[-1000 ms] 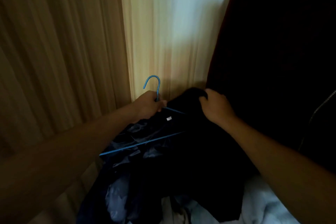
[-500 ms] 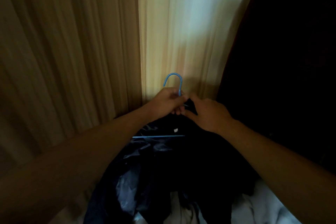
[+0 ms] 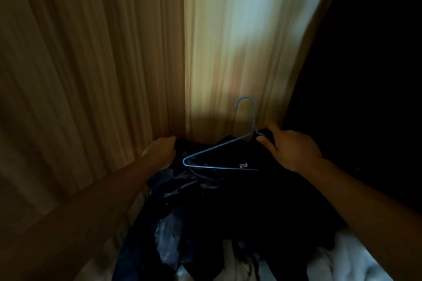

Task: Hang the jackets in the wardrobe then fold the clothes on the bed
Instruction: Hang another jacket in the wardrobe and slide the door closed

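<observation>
Our left hand (image 3: pixel 159 151) grips the dark jacket (image 3: pixel 228 203) at its left shoulder edge, fingers curled into the cloth. Our right hand (image 3: pixel 291 148) pinches the jacket's other shoulder between thumb and forefinger, just beside the neck of the blue wire hanger (image 3: pixel 217 167). The hanger sits in the jacket's collar opening. Its hook points up and curls open to the left, and its long bar runs left to right, nearly level, the right end hidden under cloth. The jacket hangs down between our arms over pale bedding (image 3: pixel 342 260). Behind it hang a tan curtain (image 3: pixel 91 75) and a lighter sheer curtain (image 3: pixel 228 52).
</observation>
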Available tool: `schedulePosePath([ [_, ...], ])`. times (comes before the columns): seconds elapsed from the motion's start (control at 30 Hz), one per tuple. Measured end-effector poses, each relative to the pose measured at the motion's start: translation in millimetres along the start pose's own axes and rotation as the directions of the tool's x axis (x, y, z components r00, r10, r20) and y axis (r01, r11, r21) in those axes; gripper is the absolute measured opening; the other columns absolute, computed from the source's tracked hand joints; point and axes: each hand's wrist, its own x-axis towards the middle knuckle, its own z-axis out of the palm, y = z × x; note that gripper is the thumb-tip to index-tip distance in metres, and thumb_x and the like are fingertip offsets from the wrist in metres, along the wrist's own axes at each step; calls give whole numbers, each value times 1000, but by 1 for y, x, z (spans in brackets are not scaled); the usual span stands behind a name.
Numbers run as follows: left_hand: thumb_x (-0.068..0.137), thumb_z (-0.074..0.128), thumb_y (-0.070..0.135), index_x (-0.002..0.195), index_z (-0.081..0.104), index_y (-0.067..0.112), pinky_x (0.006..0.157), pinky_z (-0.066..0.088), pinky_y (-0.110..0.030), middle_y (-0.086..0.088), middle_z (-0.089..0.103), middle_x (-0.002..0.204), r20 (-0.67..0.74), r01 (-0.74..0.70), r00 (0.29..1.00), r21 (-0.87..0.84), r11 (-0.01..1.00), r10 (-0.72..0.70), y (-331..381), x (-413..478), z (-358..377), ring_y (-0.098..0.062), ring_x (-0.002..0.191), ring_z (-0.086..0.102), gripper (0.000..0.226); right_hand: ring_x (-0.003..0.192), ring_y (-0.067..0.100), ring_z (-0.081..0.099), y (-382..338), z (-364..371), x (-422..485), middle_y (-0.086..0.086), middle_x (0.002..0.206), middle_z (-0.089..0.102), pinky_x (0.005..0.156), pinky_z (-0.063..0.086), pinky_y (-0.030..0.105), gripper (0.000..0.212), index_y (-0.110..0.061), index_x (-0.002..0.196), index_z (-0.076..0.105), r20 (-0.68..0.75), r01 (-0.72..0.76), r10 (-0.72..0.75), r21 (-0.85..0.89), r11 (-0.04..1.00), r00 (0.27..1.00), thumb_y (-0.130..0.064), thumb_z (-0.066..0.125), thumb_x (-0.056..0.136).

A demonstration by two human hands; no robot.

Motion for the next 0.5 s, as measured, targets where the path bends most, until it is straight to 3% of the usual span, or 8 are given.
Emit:
schedulePosePath([
  [0.1, 102, 46, 27, 98, 51, 8, 80, 52, -42, -17, 64, 106, -139, 6, 990, -126, 992, -23, 21, -1, -34, -33, 95, 62, 20, 66, 29, 62, -3, -9, -1, -2, 68, 50, 45, 23, 27, 53, -32, 111, 37, -4, -37, 36, -116, 993, 999, -73, 8, 93],
  [0.17, 102, 46, 33, 95, 56, 7, 76, 50, -36, -11, 63, 98, -172, 0, 984, -304, 953, -55, 43, 0, -64, -28, 90, 61, 29, 68, 30, 61, -10, -16, 5, 3, 75, 59, 48, 29, 29, 48, -31, 111, 40, -14, -75, 74, -123, 990, 997, -69, 14, 98],
  [0.3, 97, 52, 25, 89, 67, 11, 61, 42, -28, -4, 65, 78, -170, -145, 985, -683, 716, 37, 118, -17, -107, -20, 74, 61, 22, 88, 35, 67, -48, -44, 32, 10, 96, 69, 62, 38, 36, 44, -35, 111, 48, -82, -175, 172, -22, 984, 982, -67, 20, 99],
  [0.37, 95, 55, 22, 90, 65, 14, 67, 45, -28, 2, 66, 78, -231, -276, 961, -766, 581, 152, 153, -32, -116, -13, 73, 61, 13, 92, 36, 67, -65, -63, 43, 10, 100, 70, 64, 39, 36, 43, -35, 114, 51, -118, -191, 194, 39, 981, 974, -65, 24, 99],
  [0.43, 95, 59, 23, 92, 59, 15, 76, 47, -32, 3, 65, 83, -374, -458, 888, -677, 576, 267, 167, -45, -122, -13, 78, 62, 8, 95, 38, 67, -69, -85, 47, 13, 103, 70, 67, 41, 38, 41, -34, 118, 51, -167, -197, 214, 113, 974, 962, -63, 28, 100],
  [0.5, 94, 61, 33, 93, 53, 18, 78, 47, -41, -2, 59, 90, -537, -579, 755, -279, 766, 376, 159, -49, -126, -25, 89, 57, 17, 95, 41, 66, -63, -108, 46, 17, 102, 69, 68, 42, 39, 42, -34, 121, 51, -236, -192, 224, 153, 969, 946, -63, 30, 100],
])
